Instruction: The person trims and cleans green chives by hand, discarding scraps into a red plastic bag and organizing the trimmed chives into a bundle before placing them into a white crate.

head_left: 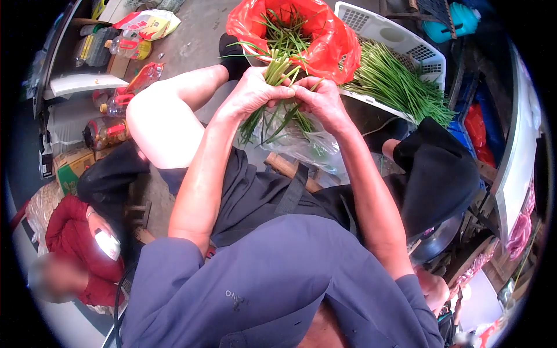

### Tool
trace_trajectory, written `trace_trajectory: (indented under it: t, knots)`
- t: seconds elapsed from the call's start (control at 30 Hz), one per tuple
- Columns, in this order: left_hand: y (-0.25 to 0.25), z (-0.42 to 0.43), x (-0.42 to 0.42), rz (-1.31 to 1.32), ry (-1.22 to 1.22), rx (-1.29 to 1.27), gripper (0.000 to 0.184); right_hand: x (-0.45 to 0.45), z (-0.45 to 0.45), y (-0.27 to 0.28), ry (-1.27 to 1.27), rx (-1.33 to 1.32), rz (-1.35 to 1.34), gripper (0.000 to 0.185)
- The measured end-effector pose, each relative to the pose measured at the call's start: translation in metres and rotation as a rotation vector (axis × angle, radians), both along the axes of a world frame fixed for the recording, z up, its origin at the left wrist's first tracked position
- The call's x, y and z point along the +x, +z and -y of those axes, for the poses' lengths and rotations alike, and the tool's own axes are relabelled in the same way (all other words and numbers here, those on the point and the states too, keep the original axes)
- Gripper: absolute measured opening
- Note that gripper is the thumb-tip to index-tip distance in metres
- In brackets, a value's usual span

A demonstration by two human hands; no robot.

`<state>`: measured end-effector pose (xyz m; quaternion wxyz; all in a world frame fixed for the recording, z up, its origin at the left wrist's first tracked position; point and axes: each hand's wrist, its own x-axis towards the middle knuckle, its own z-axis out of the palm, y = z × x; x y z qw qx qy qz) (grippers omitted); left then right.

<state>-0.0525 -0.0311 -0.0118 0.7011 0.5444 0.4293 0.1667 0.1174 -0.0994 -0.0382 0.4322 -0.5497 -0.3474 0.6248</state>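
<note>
My left hand (252, 93) is closed around a small bunch of garlic chives (279, 68), pale cut ends up and green leaves hanging below. Against it, my right hand (321, 101) pinches at the same bunch, thumbs nearly meeting; a thin stalk pokes up between its fingers. Just beyond the hands, a red plastic bag (333, 37) lines a container and holds loose green leaf pieces (287, 35). To the right, a white plastic crate (432, 55) is filled with long chives (397, 81) laid side by side. Under my hands lies a clear plastic bag (316, 145).
Another person in a red sleeve (75, 226) sits at lower left, holding a white object (108, 245). Oil bottles (129, 45) and a jar (107, 132) stand on the left. A wooden piece (290, 171) lies between my legs. A turquoise container (455, 23) is upper right.
</note>
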Motion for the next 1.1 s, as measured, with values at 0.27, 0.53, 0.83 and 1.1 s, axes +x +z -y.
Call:
trace_trajectory:
  t: [0.27, 0.53, 0.83, 1.1]
  knots:
    - [-0.006, -0.004, -0.005, -0.101, 0.020, 0.014, 0.013, 0.010, -0.003, -0.009, -0.051, -0.001, 0.019, 0.017]
    - [-0.007, -0.009, -0.010, -0.133, 0.101, -0.012, 0.011, 0.028, -0.004, -0.011, -0.215, 0.003, 0.058, 0.016]
    - [0.004, -0.013, -0.010, -0.015, 0.114, -0.084, 0.014, 0.018, -0.003, -0.025, -0.103, 0.077, 0.104, 0.019]
    - [-0.001, -0.006, -0.004, -0.039, 0.006, -0.090, 0.014, 0.003, -0.003, -0.003, -0.004, 0.018, -0.044, 0.021]
